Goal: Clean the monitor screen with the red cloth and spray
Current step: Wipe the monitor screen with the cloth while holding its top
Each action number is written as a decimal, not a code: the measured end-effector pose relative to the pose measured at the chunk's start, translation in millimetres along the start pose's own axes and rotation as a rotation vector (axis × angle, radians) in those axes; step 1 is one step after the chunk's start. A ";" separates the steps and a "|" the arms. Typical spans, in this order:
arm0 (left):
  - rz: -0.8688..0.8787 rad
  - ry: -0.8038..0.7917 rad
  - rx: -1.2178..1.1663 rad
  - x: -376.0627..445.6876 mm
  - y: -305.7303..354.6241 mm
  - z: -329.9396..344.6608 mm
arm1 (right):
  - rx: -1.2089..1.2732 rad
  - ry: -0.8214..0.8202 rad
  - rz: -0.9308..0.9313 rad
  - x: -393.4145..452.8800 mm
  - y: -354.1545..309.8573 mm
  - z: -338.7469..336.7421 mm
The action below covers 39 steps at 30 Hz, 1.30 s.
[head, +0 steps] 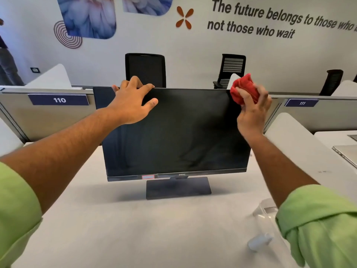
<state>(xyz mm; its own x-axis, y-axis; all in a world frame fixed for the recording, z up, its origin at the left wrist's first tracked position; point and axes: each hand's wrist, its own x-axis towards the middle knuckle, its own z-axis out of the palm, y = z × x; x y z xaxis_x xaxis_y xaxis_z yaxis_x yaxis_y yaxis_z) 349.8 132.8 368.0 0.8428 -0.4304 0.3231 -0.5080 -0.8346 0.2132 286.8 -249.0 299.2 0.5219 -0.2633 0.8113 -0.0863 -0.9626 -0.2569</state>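
Note:
A black monitor (179,136) with a dark screen stands on its flat base on the white desk (135,229). My left hand (133,101) grips the monitor's top edge near the left corner, fingers hooked over the back, thumb on the screen. My right hand (253,111) holds the bunched red cloth (244,88) against the screen's upper right corner. A clear spray bottle (262,227) lies on the desk at the lower right, partly hidden by my right sleeve.
A grey partition with number plates 110 (59,100) and 111 (301,103) runs behind the monitor. Black office chairs (145,69) stand beyond it. A closed laptop (347,153) sits on the neighbouring desk at the right. A person stands at the far left.

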 end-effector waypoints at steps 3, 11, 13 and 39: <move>0.002 0.009 0.010 -0.7 -0.1 1.4 | 0.026 0.049 0.048 -53.7 -20.6 13.4; 0.020 0.002 0.031 2.2 2.0 2.6 | 0.120 -0.274 0.019 -244.6 -54.0 35.1; 0.022 0.007 0.036 2.5 0.0 3.0 | 0.134 -0.339 -0.086 -239.5 -39.9 29.9; 0.058 0.045 0.058 6.3 -5.8 12.5 | 0.085 -0.232 0.236 -186.4 5.2 7.0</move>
<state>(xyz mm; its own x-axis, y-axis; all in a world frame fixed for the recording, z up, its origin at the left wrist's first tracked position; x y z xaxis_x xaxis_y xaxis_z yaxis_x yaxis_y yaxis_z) 360.4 130.6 357.2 0.8028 -0.4638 0.3748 -0.5435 -0.8277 0.1398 195.0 -204.5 142.9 0.6760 -0.4475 0.5855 -0.1619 -0.8653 -0.4744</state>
